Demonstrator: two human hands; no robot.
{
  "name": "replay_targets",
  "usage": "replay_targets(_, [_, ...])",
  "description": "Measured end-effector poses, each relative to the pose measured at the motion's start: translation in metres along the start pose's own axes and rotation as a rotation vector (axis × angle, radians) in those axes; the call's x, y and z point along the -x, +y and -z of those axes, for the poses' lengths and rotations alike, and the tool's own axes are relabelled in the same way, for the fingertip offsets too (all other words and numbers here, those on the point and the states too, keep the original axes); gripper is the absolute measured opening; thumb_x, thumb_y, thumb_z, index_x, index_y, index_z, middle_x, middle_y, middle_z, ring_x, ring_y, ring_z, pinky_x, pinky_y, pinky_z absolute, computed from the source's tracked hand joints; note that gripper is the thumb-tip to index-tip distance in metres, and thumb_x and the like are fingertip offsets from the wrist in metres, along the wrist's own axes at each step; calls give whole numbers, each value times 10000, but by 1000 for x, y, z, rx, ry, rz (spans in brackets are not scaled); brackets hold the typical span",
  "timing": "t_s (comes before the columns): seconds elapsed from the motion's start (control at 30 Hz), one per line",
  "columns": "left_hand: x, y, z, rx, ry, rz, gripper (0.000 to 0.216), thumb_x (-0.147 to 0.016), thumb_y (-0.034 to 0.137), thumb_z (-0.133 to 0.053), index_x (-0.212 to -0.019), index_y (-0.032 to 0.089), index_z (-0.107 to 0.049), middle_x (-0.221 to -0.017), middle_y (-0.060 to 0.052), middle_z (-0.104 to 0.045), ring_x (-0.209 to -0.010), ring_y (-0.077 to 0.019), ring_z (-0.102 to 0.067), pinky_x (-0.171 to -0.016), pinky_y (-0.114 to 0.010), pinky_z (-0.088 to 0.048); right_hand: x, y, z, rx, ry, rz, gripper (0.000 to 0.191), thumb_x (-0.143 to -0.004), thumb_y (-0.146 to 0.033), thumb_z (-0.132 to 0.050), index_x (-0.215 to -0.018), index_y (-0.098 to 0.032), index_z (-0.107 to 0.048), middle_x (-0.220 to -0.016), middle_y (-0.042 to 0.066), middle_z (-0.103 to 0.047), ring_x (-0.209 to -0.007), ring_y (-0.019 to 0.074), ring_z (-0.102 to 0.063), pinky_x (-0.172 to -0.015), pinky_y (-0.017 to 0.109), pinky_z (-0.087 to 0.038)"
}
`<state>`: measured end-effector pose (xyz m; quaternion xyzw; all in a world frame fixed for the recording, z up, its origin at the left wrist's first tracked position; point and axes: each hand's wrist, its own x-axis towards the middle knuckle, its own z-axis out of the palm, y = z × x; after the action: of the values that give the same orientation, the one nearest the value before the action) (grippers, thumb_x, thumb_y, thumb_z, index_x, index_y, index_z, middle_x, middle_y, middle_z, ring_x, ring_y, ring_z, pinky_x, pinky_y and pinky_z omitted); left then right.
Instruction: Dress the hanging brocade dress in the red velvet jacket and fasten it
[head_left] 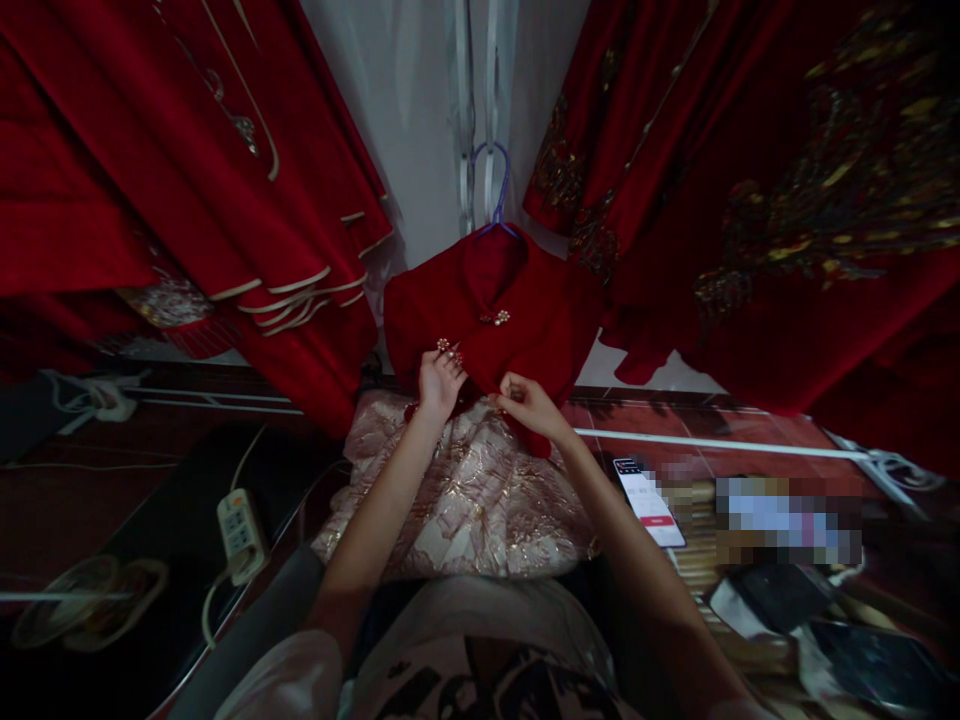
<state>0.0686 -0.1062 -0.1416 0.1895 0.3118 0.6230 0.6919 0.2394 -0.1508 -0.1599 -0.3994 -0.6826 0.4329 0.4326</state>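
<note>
A short red jacket [525, 335] hangs on a blue hanger [496, 190] against a pale wall, straight ahead of the person and between two banks of hanging clothes. Both hands are raised to its lower front. The left hand [439, 382] is closed on the jacket's left front edge, its fingertips pinching the cloth just below a small jewelled button [443, 345]. The right hand [529, 402] is closed too, gripping the fabric near the hem, just beside the left hand but not touching it. Higher up, at the collar, a matching jewelled clasp [500, 317] holds the jacket shut.

Below the jacket and under both forearms spreads a pink and gold brocade skirt [480, 500]. To its right a lit phone [649, 502] lies face up. To the left a white power strip [238, 524] with its cord rests on a dark surface [172, 560]. Red robes with pale trim [225, 200] hang on the left, and red gowns with gold embroidery [795, 200] on the right
</note>
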Motion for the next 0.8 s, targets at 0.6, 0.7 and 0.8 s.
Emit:
replay_targets(0.6, [3,-13,19,-77,163,-246,97,-765,183,-682,-850,160,-723,-975,-49,-729,-914,-109,-670,-936,-267,-463,-1,10,-11,12,-20,10,314,-801,-414,-601,-690,-203,-397,-633,-42,-452,-589,96,-430,-574,227,-337])
replay_targets(0.7, [0,-16,18,-94,209,-277,84,-749,165,-688,-828,154,-716,-937,-44,-729,-889,-105,-668,-918,-269,-463,-2,10,-14,30,-15,19,300,-802,-407,-593,-691,-205,-401,-640,-36,-471,-597,102,-442,-581,232,-345])
replay_targets(0.8, [1,-16,9,-177,184,-224,127,-758,262,-698,-819,150,-706,-890,-53,-724,-852,-133,-667,-871,-300,-483,-1,9,-12,53,-6,27,285,-791,-388,-592,-683,-206,-400,-641,-37,-462,-596,101,-434,-587,235,-351])
